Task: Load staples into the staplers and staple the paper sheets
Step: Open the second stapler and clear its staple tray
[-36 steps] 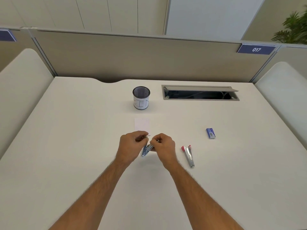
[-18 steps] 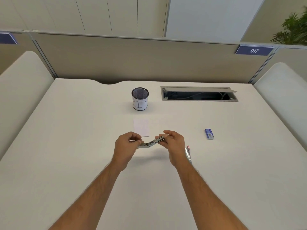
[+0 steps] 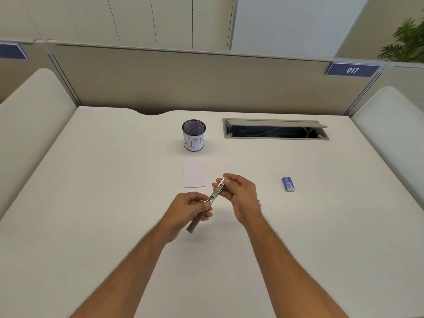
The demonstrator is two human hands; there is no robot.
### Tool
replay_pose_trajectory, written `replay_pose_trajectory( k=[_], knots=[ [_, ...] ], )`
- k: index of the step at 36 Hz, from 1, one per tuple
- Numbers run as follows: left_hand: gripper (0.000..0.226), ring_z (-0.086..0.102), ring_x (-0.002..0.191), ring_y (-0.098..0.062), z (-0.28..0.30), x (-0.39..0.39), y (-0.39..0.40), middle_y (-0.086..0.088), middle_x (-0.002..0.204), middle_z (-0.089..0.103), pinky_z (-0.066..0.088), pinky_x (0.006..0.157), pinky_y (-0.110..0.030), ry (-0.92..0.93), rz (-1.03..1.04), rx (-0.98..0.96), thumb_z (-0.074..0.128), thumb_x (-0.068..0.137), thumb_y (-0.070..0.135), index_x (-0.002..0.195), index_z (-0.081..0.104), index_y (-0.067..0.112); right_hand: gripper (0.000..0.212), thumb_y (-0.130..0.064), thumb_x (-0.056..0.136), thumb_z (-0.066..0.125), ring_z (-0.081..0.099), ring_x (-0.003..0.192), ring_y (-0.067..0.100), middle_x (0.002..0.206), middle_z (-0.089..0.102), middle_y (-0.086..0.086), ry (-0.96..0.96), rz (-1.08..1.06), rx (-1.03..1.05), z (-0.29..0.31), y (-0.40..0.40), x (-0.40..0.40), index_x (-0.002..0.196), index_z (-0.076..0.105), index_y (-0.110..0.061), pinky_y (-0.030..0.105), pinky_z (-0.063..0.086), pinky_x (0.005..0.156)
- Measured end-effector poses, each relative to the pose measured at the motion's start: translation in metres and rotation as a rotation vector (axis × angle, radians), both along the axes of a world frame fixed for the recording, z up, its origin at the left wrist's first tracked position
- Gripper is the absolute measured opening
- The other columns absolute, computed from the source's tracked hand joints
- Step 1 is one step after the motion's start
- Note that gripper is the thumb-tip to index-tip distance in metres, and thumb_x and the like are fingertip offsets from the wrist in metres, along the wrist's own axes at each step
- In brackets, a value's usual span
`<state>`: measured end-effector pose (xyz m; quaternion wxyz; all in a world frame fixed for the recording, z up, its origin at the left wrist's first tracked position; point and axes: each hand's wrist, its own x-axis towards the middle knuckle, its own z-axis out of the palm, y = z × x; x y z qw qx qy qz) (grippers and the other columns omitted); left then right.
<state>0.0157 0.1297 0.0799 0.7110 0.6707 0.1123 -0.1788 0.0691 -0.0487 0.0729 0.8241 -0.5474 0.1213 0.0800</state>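
I see the stapler [image 3: 207, 204] held up above the desk [image 3: 91, 214], in the middle of the view, swung open into one long line. Its metal part points away and to the right, and its darker part points down toward me and to the left. The left hand [image 3: 187, 210] grips the stapler near the hinge, with curled fingers around the darker part. The right hand [image 3: 241, 196] pinches the far metal end between the thumb and the fingertips. Both hands are closed on the same stapler.

Just behind the hands, the small white paper sheets [image 3: 194, 175] lie flat on the desk, apart from the stapler. Behind the right wrist I see only a small red piece of a second stapler [image 3: 259, 203]; the rest is hidden by the arm. Further to the right lies a small blue staple box [image 3: 288, 184], well apart from the hands. Behind the paper stands a mesh pen cup [image 3: 193, 138] with a white label. To the right of the cup, a cable hatch [image 3: 275, 129] is set into the desk with its lid raised.
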Motion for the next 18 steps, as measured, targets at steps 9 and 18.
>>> replay_pose_trajectory(
  k=[9, 18],
  knots=[
    [0.036, 0.079, 0.079, -0.034, 0.007, 0.004, -0.020, -0.020, 0.088, 0.078, 0.065, 0.071, -0.038, -0.014, 0.069, 0.032, 0.064, 0.101, 0.037, 0.099, 0.073, 0.002, 0.024, -0.002, 0.097, 0.064, 0.075, 0.102, 0.038, 0.109, 0.076, 0.022, -0.031, 0.128, 0.040, 0.004, 0.003, -0.008, 0.120, 0.067, 0.003, 0.039, 0.061, 0.087],
    [0.029, 0.079, 0.079, -0.024, 0.005, -0.004, -0.027, -0.009, 0.085, 0.076, 0.064, 0.075, -0.034, -0.301, 0.054, 0.191, 0.064, 0.097, 0.006, 0.109, 0.062, 0.033, 0.022, -0.004, 0.099, 0.062, 0.076, 0.096, 0.037, 0.107, 0.076, 0.024, 0.034, 0.122, 0.054, 0.006, -0.003, -0.010, 0.118, 0.068, 0.004, 0.036, 0.062, 0.079]
  ],
)
